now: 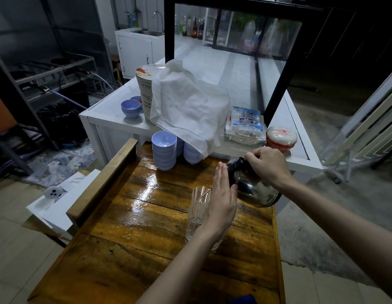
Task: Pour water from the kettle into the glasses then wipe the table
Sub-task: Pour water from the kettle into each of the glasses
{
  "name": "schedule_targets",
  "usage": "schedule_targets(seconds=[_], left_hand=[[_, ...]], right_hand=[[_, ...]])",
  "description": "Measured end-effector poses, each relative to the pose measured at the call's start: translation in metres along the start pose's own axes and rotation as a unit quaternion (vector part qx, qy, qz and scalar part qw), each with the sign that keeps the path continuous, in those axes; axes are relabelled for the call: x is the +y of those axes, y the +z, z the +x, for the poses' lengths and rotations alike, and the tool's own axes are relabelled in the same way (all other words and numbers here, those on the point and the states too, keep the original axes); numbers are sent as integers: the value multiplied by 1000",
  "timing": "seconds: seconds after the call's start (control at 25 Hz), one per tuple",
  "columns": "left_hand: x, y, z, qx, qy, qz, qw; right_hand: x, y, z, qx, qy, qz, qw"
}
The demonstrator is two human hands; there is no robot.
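Near the centre of the frame, slightly right, the person is tipping a steel kettle (255, 187) toward a tall clear glass (198, 212) standing on the wet wooden counter (133, 244). The right hand (268, 164) is wrapping closed around the kettle's black handle at its top, while the left hand (221, 200) is lying flat and open, fingers together, between the camera and the glass, its fingertips touching or nearly touching the kettle's side; whether the palm is actually pressing on the glass cannot be told. The kettle is hanging in the air just right of the glass, its spout seeming to reach the rim, though the left hand is hiding most of that meeting. The kettle looks stiff and smooth, probably weighty if water is sloshing inside, so the handle is the sensible place to hold it, with a steadying touch on the body. The glass appears thin, fragile and easy to topple, and the glossy, wet boards may be letting it slide; gripping it low around the wall would be safest. Stacks of pale blue bowls (164, 149) are sitting at the counter's far edge, above the glass in the frame, under a draped white cloth (188, 106).
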State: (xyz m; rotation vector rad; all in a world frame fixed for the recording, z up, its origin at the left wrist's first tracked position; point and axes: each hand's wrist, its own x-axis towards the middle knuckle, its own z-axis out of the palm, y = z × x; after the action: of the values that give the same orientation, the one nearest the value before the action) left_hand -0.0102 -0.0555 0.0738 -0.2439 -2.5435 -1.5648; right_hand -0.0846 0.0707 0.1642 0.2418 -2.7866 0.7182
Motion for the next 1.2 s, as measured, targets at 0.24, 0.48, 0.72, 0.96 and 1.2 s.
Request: schedule_targets(seconds=[0.24,0.48,0.72,0.96,1.2], left_hand=[[-1,-3,0,-3,3,14,1000],[0,-2,1,-2,-3,3,1000],[-6,0,-1,-4,-15,-5,1000],[-8,-2,1,6,-12,-14,1000],[-9,-3,0,12,-17,-10,1000]], right_hand=[[-1,1,2,2,-12,-1,1000],[-1,3,3,13,-23,-13,1000],[0,8,2,22,-40,-19,999],[-4,9,6,26,-51,-22,998],[-11,11,9,24,-74,-38,996]])
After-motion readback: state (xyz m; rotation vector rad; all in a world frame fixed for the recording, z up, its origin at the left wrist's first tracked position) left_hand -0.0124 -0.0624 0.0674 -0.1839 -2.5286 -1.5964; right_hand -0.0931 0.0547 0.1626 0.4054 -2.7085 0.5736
